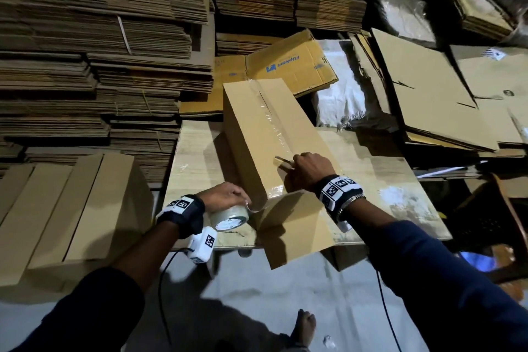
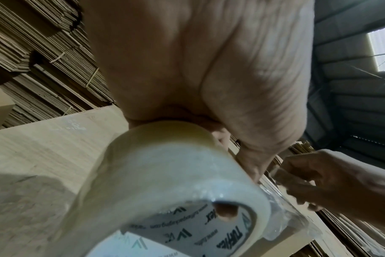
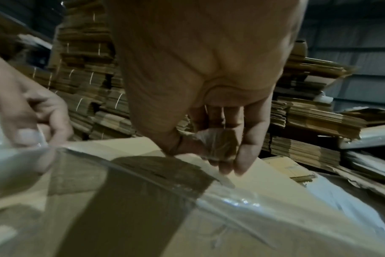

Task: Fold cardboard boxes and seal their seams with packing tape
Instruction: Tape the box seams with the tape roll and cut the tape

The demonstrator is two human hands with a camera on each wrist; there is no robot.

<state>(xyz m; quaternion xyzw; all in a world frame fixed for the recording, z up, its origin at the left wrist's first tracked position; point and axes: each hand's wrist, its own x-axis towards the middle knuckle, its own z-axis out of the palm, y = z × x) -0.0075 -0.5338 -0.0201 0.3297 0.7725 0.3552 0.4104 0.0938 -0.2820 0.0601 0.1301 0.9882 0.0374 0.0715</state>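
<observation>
A: Box point(image 1: 265, 134) is lying mid-frame on the table point(image 1: 400, 188), its near end overhanging the table's front edge.
B: Left hand point(image 1: 225, 194) is gripping the tape roll point(image 1: 230, 217) at lower centre, strip running to the box's corner.
A: Right hand point(image 1: 308, 171) is pinching a small cardboard scrap point(image 3: 222, 144) on the seam. Stacks point(image 1: 100, 51) are crowding upper left; floor's open below.

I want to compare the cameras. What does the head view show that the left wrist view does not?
Only the head view shows the whole taped cardboard box, its open flap, and the stacked cardboard. Only the left wrist view shows the tape roll's printed core up close. Both show the left hand gripping the roll, the right hand, and the table.
</observation>
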